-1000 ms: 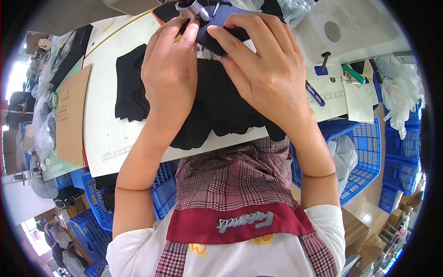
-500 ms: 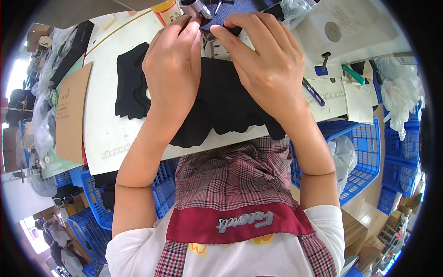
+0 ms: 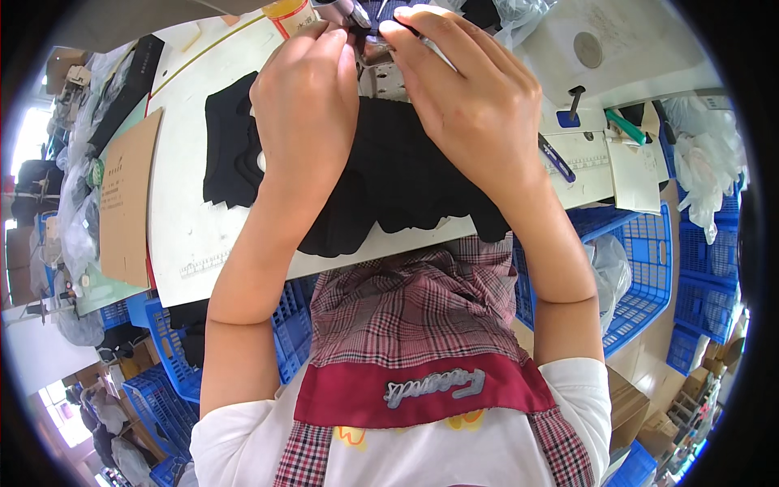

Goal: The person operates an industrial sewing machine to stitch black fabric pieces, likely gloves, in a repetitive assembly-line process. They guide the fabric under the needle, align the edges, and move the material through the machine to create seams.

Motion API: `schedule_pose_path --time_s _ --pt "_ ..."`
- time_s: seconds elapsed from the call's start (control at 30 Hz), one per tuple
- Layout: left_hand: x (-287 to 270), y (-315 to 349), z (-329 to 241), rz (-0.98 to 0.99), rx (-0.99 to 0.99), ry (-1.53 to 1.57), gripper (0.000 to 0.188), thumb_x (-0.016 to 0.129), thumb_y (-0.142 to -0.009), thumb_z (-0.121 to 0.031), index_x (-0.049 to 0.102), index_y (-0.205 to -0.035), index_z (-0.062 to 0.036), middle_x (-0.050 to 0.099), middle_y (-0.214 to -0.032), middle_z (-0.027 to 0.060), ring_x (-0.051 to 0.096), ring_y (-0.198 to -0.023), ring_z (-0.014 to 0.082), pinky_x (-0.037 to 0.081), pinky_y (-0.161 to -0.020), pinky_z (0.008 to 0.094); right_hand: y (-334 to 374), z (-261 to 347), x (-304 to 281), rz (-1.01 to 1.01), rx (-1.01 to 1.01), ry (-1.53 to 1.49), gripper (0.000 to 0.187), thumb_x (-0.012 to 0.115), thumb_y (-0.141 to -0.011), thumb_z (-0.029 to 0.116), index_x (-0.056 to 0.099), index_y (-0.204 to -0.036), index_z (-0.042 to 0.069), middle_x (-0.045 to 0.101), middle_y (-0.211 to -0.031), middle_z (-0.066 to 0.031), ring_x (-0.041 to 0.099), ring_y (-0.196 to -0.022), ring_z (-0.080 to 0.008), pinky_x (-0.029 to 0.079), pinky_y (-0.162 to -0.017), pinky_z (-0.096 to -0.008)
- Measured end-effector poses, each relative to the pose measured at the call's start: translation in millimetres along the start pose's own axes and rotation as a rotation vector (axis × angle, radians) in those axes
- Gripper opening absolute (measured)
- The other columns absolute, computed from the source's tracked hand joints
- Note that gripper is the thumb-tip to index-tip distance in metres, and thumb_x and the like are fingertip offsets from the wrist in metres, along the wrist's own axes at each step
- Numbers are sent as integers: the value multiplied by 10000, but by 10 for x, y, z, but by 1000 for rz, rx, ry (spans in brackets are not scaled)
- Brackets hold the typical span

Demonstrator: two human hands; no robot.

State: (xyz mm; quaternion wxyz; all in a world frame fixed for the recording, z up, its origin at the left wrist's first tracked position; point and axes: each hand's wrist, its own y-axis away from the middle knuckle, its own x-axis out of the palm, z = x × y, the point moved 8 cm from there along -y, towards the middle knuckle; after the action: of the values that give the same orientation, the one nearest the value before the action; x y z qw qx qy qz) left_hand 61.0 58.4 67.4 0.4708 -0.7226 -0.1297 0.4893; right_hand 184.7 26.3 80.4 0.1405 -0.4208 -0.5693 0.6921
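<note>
A piece of black fabric (image 3: 406, 174) lies spread on the white sewing table (image 3: 187, 219), hanging over its near edge. My left hand (image 3: 308, 105) rests on the fabric with its fingertips pinching the cloth at the metal needle area of the sewing machine (image 3: 369, 49). My right hand (image 3: 479, 105) lies on the fabric to the right, its fingertips meeting the left hand's at the same spot. A stack of black cut pieces (image 3: 231, 142) sits just left of my left hand.
A brown cardboard sheet (image 3: 126, 195) lies at the table's left. Scissors (image 3: 629, 126) and a blue pen (image 3: 556, 158) lie on the right side. Blue plastic crates (image 3: 641, 260) stand below the table on both sides. Clear bags (image 3: 698, 170) pile at the right.
Both hands have slid away from me toward the needle, drawing the fabric's far edge up with them. The fingertips now pinch closer together.
</note>
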Motion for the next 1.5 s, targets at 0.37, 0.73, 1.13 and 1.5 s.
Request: schedule_pose_path --time_s 0.37,0.73,1.13,1.5 --pt "96 -61 136 21 -70 30 119 633 -904 -93 721 -939 -20 694 -805 137 646 -708 316 511 -657 364 12 -68 73 72 67 -20 207 701 -814 33 673 -1003 -47 639 -1007 -129 666 -930 -304 559 -810 -375" --pt "-90 341 314 45 -245 336 194 593 -982 -144 707 -1055 -5 704 -985 124 663 -906 218 507 -818 307 0 -47 29 -3 27 -53 193 694 -800 18 664 -971 -67 637 -987 -142 660 -901 -304 556 -814 -376" --pt "1002 305 1221 235 -951 1474 351 541 -1017 -320 673 -1133 -16 694 -1056 118 622 -1040 218 441 -985 433 161 -155 84 5 55 -120 286 689 -821 31 661 -1093 -53 632 -1125 -184 638 -1040 -369 538 -877 -406" --pt "-180 743 2516 270 -926 457 457 635 -981 -283 600 -1327 13 660 -1258 93 610 -1122 151 432 -1006 264 737 -271 -272 513 377 104 435 764 -823 255 649 -1151 -8 619 -1139 -129 587 -1051 -334 496 -874 -419"
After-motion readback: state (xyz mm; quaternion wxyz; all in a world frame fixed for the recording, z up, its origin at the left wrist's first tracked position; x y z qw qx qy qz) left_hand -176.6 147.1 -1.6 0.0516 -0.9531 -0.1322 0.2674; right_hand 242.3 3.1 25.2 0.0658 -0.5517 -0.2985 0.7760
